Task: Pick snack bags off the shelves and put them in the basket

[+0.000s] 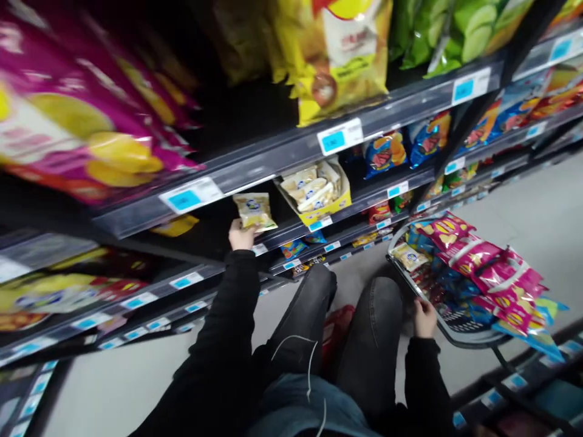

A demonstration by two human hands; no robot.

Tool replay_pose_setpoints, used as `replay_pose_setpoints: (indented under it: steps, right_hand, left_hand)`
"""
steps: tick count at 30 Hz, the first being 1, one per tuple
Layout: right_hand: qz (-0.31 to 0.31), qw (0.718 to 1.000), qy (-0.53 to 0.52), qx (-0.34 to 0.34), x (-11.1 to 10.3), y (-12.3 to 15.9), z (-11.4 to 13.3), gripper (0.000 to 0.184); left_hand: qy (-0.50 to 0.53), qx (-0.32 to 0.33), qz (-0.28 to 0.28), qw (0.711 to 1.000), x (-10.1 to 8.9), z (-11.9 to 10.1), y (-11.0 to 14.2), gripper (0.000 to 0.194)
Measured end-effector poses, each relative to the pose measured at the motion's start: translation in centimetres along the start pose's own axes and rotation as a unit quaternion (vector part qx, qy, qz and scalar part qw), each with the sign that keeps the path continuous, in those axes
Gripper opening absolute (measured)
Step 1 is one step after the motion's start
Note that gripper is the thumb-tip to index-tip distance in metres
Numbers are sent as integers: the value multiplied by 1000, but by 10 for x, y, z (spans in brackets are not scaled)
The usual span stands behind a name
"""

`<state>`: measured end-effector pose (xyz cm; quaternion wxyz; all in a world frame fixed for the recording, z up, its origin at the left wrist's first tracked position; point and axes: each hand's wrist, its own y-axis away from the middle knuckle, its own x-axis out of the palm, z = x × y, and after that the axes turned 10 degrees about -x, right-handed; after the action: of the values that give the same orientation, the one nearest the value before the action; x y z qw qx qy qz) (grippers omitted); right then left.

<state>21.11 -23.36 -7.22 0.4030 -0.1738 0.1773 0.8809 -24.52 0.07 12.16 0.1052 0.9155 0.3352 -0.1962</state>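
Note:
My left hand [241, 235] reaches to a lower shelf and is closed on the bottom edge of a small cream-and-clear snack bag [255, 210]. The bag stands tilted at the shelf front, its label facing up toward me. Just right of it, a yellow display box [328, 213] holds several similar small bags. Down on my right, my right hand [424, 318] is closed at the near rim of a grey shopping basket [449, 337]. Pink chip bags [494, 267] and blue ones fill the basket, with one cream bag [410, 257] at its left end.
Above my left hand runs a shelf edge [264, 161] with price tags, carrying yellow chip bags [341, 54] and large purple chip bags [91, 133]. Blue chip bags [385, 153] stand beyond the display box. My knees [314, 297] are bent between the shelves and the basket.

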Motion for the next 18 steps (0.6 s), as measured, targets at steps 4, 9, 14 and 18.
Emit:
replay_pose_setpoints:
  steps: [4,9,14,18]
  right_hand:
    - [15,997,-47,-62,-21,46,10,37]
    - [116,979,-82,-145,-37,103,84,36]
    - [333,905,-196,-177,-45,171,187,35]
    - [428,820,-368,-94,-51,210,243,53]
  left_hand:
    - [118,-20,48,992,-31,10,27,42]
    - [118,31,68,990,-80,10,87,44]
    - [-2,328,65,942,-118,-8,178,17]
    - [-20,625,133,769,-144,-29,232,19]
